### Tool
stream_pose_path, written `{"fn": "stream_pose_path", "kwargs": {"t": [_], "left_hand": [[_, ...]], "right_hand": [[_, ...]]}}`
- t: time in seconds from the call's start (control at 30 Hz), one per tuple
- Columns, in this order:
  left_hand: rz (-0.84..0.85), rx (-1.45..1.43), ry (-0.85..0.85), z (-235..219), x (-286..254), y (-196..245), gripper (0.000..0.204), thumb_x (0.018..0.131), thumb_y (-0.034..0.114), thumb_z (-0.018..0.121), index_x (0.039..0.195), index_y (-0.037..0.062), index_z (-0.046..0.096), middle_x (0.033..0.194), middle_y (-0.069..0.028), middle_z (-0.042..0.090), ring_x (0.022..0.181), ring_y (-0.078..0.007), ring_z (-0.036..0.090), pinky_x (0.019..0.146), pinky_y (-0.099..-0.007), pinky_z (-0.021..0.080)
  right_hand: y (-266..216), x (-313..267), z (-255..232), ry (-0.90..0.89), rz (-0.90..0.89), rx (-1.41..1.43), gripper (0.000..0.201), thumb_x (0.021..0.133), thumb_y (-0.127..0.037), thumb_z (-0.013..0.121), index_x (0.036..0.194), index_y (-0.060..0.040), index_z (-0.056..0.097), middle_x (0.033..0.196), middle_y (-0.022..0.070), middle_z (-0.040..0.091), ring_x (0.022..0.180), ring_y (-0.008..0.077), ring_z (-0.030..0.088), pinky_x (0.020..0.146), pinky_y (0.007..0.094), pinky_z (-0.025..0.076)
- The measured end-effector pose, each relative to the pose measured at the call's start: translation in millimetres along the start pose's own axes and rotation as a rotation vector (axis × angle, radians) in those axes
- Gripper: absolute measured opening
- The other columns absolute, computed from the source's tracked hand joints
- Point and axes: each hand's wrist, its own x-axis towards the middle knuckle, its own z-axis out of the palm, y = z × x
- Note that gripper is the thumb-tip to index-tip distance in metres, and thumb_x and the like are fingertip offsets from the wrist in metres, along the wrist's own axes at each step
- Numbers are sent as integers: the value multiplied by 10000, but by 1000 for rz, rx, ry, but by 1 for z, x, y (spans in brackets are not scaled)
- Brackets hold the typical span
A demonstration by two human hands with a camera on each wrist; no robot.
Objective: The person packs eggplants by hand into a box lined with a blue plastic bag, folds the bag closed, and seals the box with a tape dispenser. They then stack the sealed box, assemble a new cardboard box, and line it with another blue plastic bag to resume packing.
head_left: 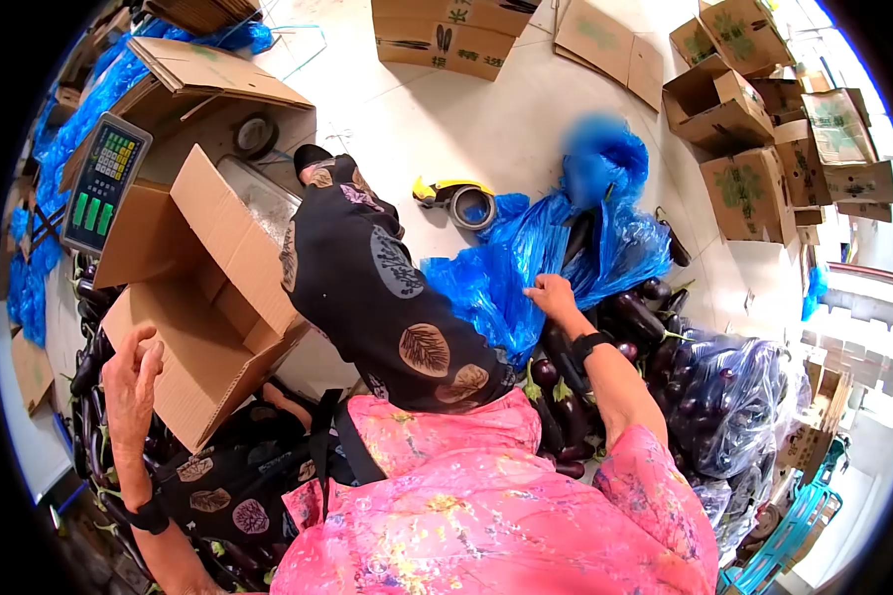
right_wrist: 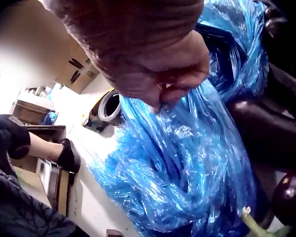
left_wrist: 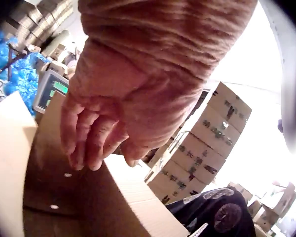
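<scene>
My right hand pinches the gathered film of a blue plastic bag. In the right wrist view the bag spreads out in crumpled folds below the curled fingers. Dark purple eggplants lie beside and under the bag on the floor. My left hand is raised by an open cardboard box, its fingers loosely bent and holding nothing. From the left wrist, that hand hangs over the box's flap, and the inside of the box shows below.
A tape dispenser lies on the floor by the bag. A scale display stands beyond the box. Cardboard boxes are stacked at right, near a clear bag of eggplants. More eggplants line the left side.
</scene>
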Motion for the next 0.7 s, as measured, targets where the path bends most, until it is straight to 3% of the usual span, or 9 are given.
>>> {"fn": "stream_pose_path", "kwargs": {"t": [0.1, 0.13, 0.23, 0.33, 0.37, 0.43, 0.57, 0.63, 0.7], "left_hand": [[108, -47, 37, -1, -4, 34, 271, 955, 131, 597, 1173, -28, 612, 711, -54, 566, 675, -113, 538, 644, -270, 435], [120, -170, 0, -3, -5, 44, 253, 950, 91, 587, 1173, -24, 618, 757, -23, 567, 715, -98, 538, 657, -248, 426], [147, -382, -40, 2, -7, 90, 246, 939, 57, 579, 1169, -10, 632, 788, -9, 575, 726, -94, 543, 680, -226, 429], [323, -462, -116, 19, -14, 127, 269, 899, 14, 612, 1165, -1, 649, 863, -51, 629, 778, -125, 603, 689, -240, 484], [391, -513, -176, 25, -17, 142, 284, 881, 2, 635, 1164, -2, 654, 896, -68, 653, 808, -143, 633, 698, -255, 513], [569, -620, -342, 45, -19, 168, 391, 880, 4, 626, 1270, -9, 599, 1124, -122, 620, 1023, -180, 641, 816, -287, 540], [585, -845, -347, 125, -27, 224, 749, 819, 81, 766, 1469, 9, 401, 1325, -185, 544, 1257, -301, 557, 922, -374, 566], [571, -868, -258, 172, -23, 248, 804, 820, 101, 773, 1494, 11, 344, 1354, -202, 529, 1277, -318, 536, 916, -394, 555], [554, -967, -299, 210, -10, 267, 702, 802, 191, 789, 1395, -16, 476, 1287, -258, 564, 1203, -416, 555, 927, -425, 520]], "right_hand": [[-10, -12, -45, -292, 121, 947, 249, 899, -318, 734, 823, -128, 593, 699, -10, 594, 619, 152, 559, 612, 359, 450], [-23, -23, -65, -240, 59, 1109, 215, 927, -310, 716, 839, -186, 564, 743, -79, 545, 674, 50, 513, 631, 271, 399], [2, -6, -80, -180, -160, 528, 154, 910, -224, 714, 880, -140, 588, 837, -48, 573, 729, 71, 526, 657, 235, 404], [-57, -43, -118, -8, -35, 1351, 121, 857, -69, 700, 858, -117, 589, 820, -3, 626, 754, 112, 616, 701, 257, 501], [-54, -44, -129, -130, -96, 1483, 123, 856, -15, 672, 908, -105, 605, 887, 32, 677, 827, 145, 668, 773, 289, 555], [-79, -61, -147, -108, -119, 1593, 113, 868, 2, 642, 921, -90, 607, 916, 44, 688, 840, 158, 676, 786, 308, 568], [-133, -101, -174, -125, -233, 1677, 71, 916, -72, 619, 986, -69, 611, 1004, 72, 694, 919, 171, 678, 863, 328, 561], [-171, -138, -186, -121, -308, 1661, 109, 954, -138, 612, 1033, -63, 611, 1044, 81, 690, 957, 177, 673, 897, 334, 549], [-197, -167, -196, -198, -339, 1713, 241, 997, -255, 606, 1131, -54, 601, 1091, 76, 676, 988, 173, 660, 931, 329, 529]]}}
